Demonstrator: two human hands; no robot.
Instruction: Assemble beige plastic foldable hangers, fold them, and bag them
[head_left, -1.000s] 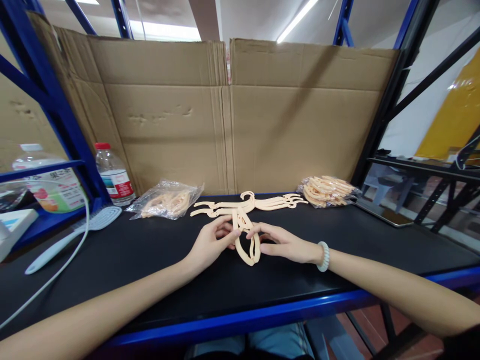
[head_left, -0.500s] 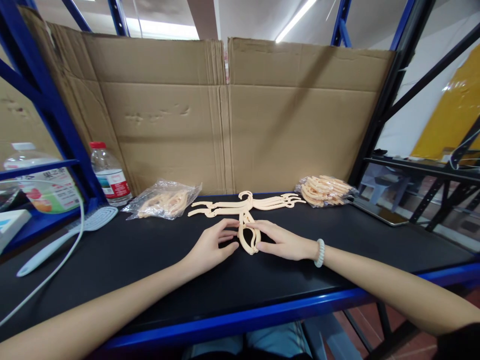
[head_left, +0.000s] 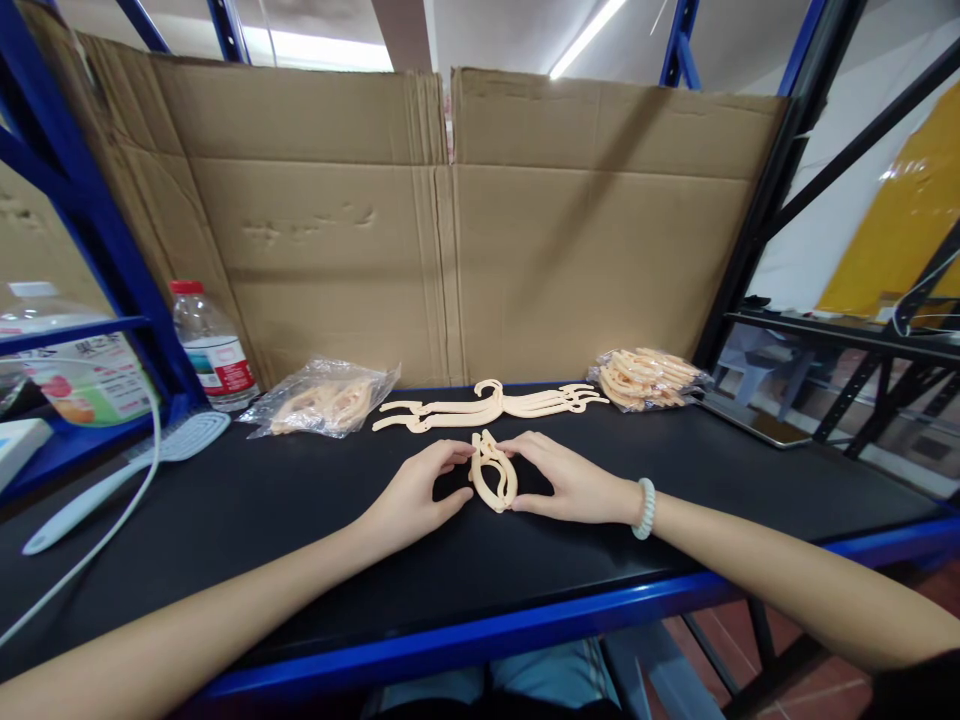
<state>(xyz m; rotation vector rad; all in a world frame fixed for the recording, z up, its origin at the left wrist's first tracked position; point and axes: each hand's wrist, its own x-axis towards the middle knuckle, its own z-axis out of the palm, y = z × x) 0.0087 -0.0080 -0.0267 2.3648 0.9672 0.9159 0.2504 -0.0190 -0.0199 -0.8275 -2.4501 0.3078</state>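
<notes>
A cream folding clothes hanger (head_left: 480,488), folded into a loop, is on the black tabletop between my hands. My left hand (head_left: 424,485) holds its left side, fingertips near the upper end and thumb lower down. On the opposite side, my right hand (head_left: 574,485) has its fingers at the upper right edge and its thumb by the lower end. Just beyond lie several cream hangers (head_left: 529,404) with their arms spread, stacked together, hook pointing away from me.
Plastic bags of folded hangers lie at back left (head_left: 322,405) and back right (head_left: 649,378). A bottle with a red cap (head_left: 217,355), a pale hairbrush (head_left: 127,480) and a white cable (head_left: 154,450) are on the left. Cardboard (head_left: 337,240) walls the back.
The folded hanger's upper end has come down, leaving a gap before the spread hangers. My right fingers have shifted from on top of it to its upper right edge.
</notes>
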